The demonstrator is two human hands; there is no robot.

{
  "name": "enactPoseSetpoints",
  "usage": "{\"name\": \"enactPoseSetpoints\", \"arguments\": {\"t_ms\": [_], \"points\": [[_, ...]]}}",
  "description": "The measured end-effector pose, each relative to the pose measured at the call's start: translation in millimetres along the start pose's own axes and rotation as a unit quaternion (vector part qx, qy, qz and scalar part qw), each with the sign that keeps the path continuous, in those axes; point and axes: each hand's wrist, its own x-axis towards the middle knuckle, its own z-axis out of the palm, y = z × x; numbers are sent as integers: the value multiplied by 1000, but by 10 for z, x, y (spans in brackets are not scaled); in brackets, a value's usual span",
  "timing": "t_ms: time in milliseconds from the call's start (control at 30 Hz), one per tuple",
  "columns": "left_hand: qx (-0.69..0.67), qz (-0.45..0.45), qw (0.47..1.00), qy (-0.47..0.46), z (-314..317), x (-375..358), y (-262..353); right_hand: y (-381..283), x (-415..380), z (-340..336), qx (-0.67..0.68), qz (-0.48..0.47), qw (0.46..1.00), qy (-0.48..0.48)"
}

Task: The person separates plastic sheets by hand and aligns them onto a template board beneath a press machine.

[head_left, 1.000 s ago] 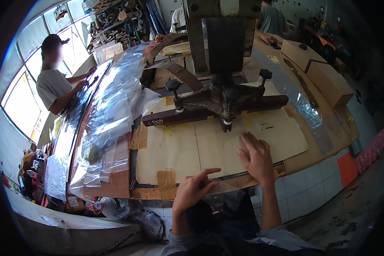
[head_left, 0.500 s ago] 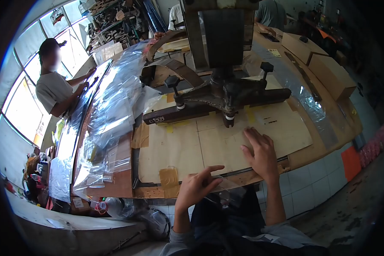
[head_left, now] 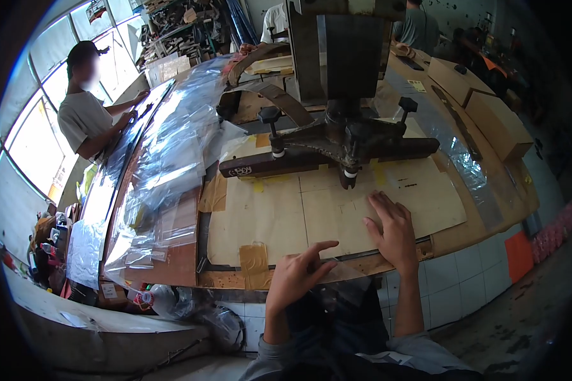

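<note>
Your right hand (head_left: 395, 236) was open, gripping nothing, its fingers spread over the right part of the pale board (head_left: 260, 222). Your left hand (head_left: 299, 276) was at the board's front edge, index finger and thumb apart and the other fingers curled; clear plastic (head_left: 351, 274) showed just beside the thumb, but you could not tell whether that hand grasped it. The board lay flat on the table (head_left: 171, 270), beneath the dark metal bar (head_left: 311, 163) of the press (head_left: 346, 57). Brown tape (head_left: 255, 267) crossed its front edge, left of your left hand.
</note>
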Motion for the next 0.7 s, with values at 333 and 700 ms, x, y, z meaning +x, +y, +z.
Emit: {"name": "enactPoseSetpoints", "arguments": {"t_ms": [333,700], "points": [[14,15,999,27,55,0,19,11,-5,13,0,-1,1000,9],[34,26,998,38,81,-11,8,22,-14,15,-2,-5,1000,10]]}}
